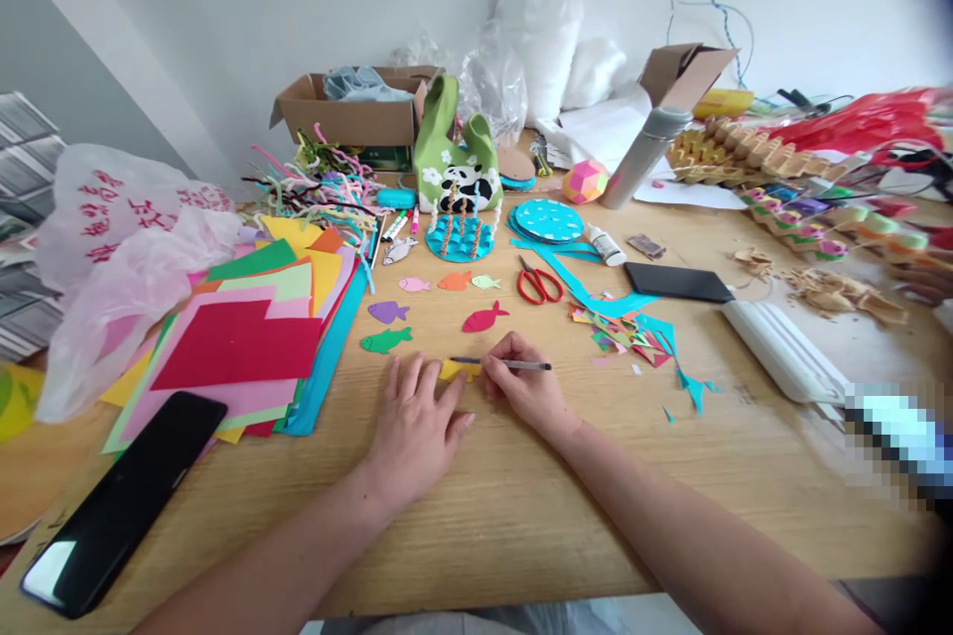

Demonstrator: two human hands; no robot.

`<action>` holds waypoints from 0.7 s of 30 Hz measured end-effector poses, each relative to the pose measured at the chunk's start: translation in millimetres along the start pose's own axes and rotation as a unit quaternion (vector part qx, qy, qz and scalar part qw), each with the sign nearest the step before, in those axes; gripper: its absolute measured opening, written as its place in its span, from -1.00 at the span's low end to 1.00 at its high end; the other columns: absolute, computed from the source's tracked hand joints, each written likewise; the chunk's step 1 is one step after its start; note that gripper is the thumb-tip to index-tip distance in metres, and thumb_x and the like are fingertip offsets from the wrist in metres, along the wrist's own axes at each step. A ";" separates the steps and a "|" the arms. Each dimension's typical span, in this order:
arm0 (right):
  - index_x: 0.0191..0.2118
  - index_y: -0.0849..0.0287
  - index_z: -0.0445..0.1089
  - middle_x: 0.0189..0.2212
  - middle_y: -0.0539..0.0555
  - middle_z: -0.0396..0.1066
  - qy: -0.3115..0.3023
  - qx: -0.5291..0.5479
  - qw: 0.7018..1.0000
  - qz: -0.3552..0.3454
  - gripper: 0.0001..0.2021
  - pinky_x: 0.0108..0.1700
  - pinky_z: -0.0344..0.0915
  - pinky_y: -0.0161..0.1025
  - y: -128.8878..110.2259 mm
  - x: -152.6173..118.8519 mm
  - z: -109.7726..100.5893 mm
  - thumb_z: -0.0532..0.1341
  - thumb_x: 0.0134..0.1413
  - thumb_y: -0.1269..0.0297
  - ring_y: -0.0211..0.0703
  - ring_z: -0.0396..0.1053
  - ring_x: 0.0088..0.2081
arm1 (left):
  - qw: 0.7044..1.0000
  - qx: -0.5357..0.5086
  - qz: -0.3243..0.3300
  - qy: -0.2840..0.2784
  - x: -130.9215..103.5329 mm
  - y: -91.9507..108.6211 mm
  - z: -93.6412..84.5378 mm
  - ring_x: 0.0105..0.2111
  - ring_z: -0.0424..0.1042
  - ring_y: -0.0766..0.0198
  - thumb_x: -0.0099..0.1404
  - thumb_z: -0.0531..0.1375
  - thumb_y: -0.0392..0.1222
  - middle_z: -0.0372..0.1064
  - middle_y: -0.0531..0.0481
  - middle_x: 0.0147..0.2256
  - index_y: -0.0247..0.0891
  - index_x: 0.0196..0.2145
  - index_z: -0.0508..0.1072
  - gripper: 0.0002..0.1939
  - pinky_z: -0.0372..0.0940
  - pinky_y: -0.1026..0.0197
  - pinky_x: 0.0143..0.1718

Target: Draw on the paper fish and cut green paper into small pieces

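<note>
My right hand (521, 384) grips a slim pen (532, 365), held low across a small yellow paper piece (460, 370). Beside that piece my left hand (417, 417) lies flat with its fingers spread, the fingertips at its left edge. Paper fish lie just beyond my hands: a green fish (385, 340), a purple fish (388, 313), a red fish (485, 317), an orange fish (455, 281) and others. Red-handled scissors (540, 284) rest to the right of the fish.
Coloured paper sheets (238, 347) and a black phone (123, 506) lie at left. Paper scraps (625, 335), a dark flat case (677, 283) and a white elongated case (781, 347) are at right. Behind stand a green panda bag (454, 159), a thermos (646, 159) and a cardboard box (357, 114).
</note>
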State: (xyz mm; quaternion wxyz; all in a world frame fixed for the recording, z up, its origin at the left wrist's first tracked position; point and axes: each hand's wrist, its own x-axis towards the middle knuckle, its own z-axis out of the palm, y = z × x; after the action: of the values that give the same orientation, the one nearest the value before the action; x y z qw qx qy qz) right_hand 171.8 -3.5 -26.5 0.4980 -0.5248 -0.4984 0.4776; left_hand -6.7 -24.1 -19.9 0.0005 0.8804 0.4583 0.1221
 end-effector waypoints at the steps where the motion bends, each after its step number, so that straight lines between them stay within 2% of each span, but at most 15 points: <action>1: -0.47 0.12 0.18 -0.70 -0.11 0.29 -0.002 0.003 1.000 0.001 -0.80 -0.64 0.18 -0.37 0.9 0.1 -0.1 0.23 0.04 0.23 -0.31 0.23 -0.69 | 1.000 0.001 0.001 0.001 -0.2 0.0 0.1 0.15 0.10 -0.13 0.35 0.06 0.00 0.27 -0.23 0.05 -0.15 0.14 0.36 -0.55 -0.06 -0.32 0.21; 12: -0.47 0.14 0.20 -0.67 -0.09 0.34 0.005 0.020 1.000 0.019 -0.79 -0.64 0.20 -0.37 -0.6 2.8 0.9 0.26 -0.01 0.22 -0.33 0.26 -0.69 | 1.000 -0.001 0.006 0.006 -0.8 -1.2 -0.3 0.14 0.11 -0.11 0.35 0.06 -0.01 0.25 -0.24 0.06 -0.16 0.14 0.35 -0.55 -0.04 -0.30 0.20; 17: -0.48 0.15 0.20 -0.66 -0.08 0.36 0.019 0.063 0.997 0.029 -0.75 -0.64 0.20 -0.38 -3.4 4.0 -0.1 0.29 -0.04 0.17 -0.33 0.26 -0.70 | 1.000 -0.008 0.009 0.012 -1.1 -1.7 -0.4 0.13 0.11 -0.12 0.34 0.10 -0.03 0.25 -0.24 0.06 -0.17 0.12 0.36 -0.57 -0.01 -0.31 0.17; 21: -0.49 0.14 0.21 -0.65 -0.08 0.37 0.042 0.097 0.994 0.003 -0.71 -0.64 0.23 -0.36 -7.5 1.8 -0.9 0.31 -0.05 0.12 -0.33 0.24 -0.70 | 0.996 -0.071 0.020 0.058 -0.3 -1.7 -5.4 0.10 0.14 -0.09 0.32 0.13 -0.12 0.26 -0.25 0.02 -0.25 0.13 0.34 -0.56 0.09 -0.21 0.14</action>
State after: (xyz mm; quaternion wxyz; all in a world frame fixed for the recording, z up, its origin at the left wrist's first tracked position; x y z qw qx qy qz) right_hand 172.4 -1.6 -19.1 0.5657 -0.4950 -0.4271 0.5025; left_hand -9.4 -23.9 -14.9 0.0340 0.8786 0.4300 0.2051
